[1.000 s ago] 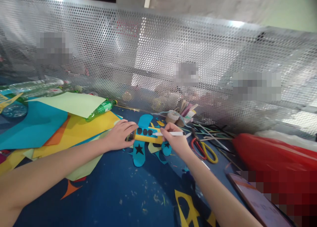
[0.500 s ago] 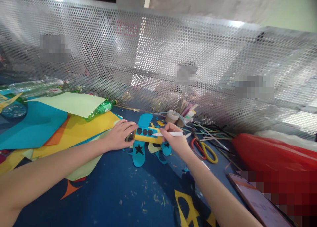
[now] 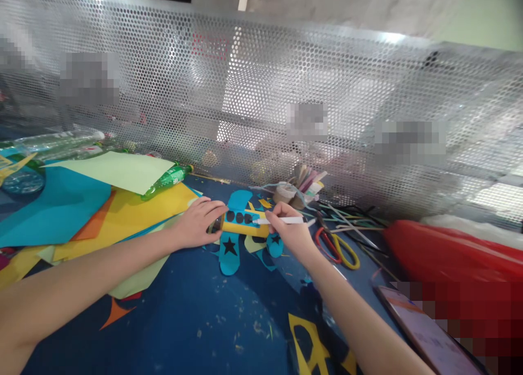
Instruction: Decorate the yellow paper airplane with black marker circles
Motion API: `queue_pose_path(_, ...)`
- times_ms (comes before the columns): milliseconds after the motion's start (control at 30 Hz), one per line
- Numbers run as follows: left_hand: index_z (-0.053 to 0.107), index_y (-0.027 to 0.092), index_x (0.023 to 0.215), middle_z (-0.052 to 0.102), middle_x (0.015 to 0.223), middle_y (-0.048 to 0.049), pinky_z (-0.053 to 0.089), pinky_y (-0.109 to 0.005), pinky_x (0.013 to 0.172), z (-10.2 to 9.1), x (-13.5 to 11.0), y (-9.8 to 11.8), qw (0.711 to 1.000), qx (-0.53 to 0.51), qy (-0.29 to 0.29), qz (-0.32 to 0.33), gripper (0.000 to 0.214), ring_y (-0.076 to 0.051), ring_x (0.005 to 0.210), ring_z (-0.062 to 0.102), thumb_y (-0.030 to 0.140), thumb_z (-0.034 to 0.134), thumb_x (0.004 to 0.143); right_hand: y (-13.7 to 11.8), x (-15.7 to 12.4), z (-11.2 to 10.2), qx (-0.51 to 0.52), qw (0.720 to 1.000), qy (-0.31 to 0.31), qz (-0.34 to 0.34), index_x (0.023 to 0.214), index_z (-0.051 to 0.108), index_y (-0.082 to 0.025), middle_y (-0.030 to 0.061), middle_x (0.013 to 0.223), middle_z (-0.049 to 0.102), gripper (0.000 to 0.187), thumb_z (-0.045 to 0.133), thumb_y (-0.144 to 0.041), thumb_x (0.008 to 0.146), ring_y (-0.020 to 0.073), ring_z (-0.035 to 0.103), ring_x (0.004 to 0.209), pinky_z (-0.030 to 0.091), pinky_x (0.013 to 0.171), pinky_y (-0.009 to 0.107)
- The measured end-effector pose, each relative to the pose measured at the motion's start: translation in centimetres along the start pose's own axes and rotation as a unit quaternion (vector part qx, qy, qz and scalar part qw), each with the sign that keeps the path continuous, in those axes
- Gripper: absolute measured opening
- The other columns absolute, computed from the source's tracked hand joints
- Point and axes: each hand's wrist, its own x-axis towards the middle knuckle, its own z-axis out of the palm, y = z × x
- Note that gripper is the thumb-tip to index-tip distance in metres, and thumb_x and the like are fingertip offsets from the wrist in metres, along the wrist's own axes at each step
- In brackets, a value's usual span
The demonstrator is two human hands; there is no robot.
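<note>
A paper toy plane (image 3: 245,230) with a yellow body and blue wings lies on the blue table (image 3: 183,315). Black stars mark its lower wing and tail, and a row of black round spots runs along a blue strip on the body. Wrapped round the plane's left end, my left hand (image 3: 200,222) grips it. My right hand (image 3: 288,228) is closed on a white marker (image 3: 281,220), whose tip rests at the last black spot on the blue strip. The palm side of both hands is hidden.
Red-and-yellow scissors (image 3: 335,249) lie right of my right hand. Coloured paper sheets (image 3: 134,217) and a green bottle (image 3: 169,180) are on the left. Cups of pens (image 3: 300,189) stand before a perforated metal screen (image 3: 261,91). A phone (image 3: 420,326) and red bag (image 3: 441,244) lie right.
Hardly anything differs. The marker tip and my right hand have shifted very slightly to the right along the strip; my left hand keeps its place on the plane.
</note>
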Motion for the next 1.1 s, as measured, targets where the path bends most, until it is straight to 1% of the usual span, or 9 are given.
queue_pose_path(167,0.051,0.018,0.126,0.059,0.127,-0.0087,0.033,-0.043,0.109,0.2,-0.1,-0.2,1.0,0.007,0.005,0.005,0.045,-0.025,0.115,0.054,0.033,0.055,0.083,0.2,0.1,0.0,0.0,1.0,0.005,-0.008,0.061,0.045,-0.024,-0.005,0.044,0.053,0.031,0.064,-0.042,0.076,0.011,0.043,0.043,0.033,0.046,0.024)
queue_pose_path(367,0.052,0.018,0.125,0.06,0.125,-0.0086,0.033,-0.043,0.109,-0.1,-0.1,0.0,1.0,0.005,0.0,0.001,0.045,-0.025,0.114,0.054,0.033,0.054,0.083,0.4,0.1,0.0,0.002,1.0,0.006,-0.006,0.061,0.045,-0.024,-0.0052,0.045,0.053,0.03,0.064,-0.041,0.076,0.011,0.044,0.043,0.033,0.046,0.023)
queue_pose_path(600,0.052,0.018,0.124,0.06,0.125,-0.0083,0.034,-0.044,0.107,-0.1,0.0,0.1,1.0,0.006,0.001,0.0,0.044,-0.025,0.113,0.055,0.033,0.054,0.083,0.9,0.2,-0.1,0.001,1.0,-0.004,-0.007,0.063,0.045,-0.024,-0.005,0.046,0.054,0.03,0.064,-0.042,0.077,0.0118,0.045,0.043,0.034,0.047,0.024)
queue_pose_path(733,0.052,0.018,0.124,0.06,0.125,-0.0087,0.035,-0.043,0.107,-0.1,0.0,0.1,1.0,0.011,0.006,0.006,0.044,-0.025,0.113,0.055,0.032,0.055,0.083,0.6,0.1,0.0,0.009,1.0,-0.009,-0.003,0.062,0.044,-0.024,-0.0056,0.045,0.053,0.03,0.064,-0.042,0.076,0.0117,0.045,0.043,0.033,0.046,0.024)
queue_pose_path(867,0.052,0.018,0.124,0.06,0.125,-0.0085,0.035,-0.043,0.107,-0.1,0.0,0.1,1.0,0.01,0.005,0.004,0.044,-0.025,0.113,0.055,0.033,0.055,0.083,0.0,0.1,0.0,0.015,1.0,0.007,-0.001,0.061,0.044,-0.024,-0.0055,0.045,0.053,0.029,0.064,-0.04,0.076,0.0115,0.045,0.043,0.032,0.046,0.024)
queue_pose_path(1100,0.052,0.019,0.125,0.06,0.126,-0.0086,0.034,-0.044,0.107,-0.1,0.0,0.1,1.0,0.007,-0.003,-0.002,0.044,-0.025,0.114,0.055,0.033,0.054,0.083,-0.3,0.0,0.0,0.017,1.0,0.011,0.001,0.06,0.044,-0.024,-0.0055,0.044,0.053,0.03,0.064,-0.039,0.074,0.011,0.042,0.042,0.031,0.046,0.024)
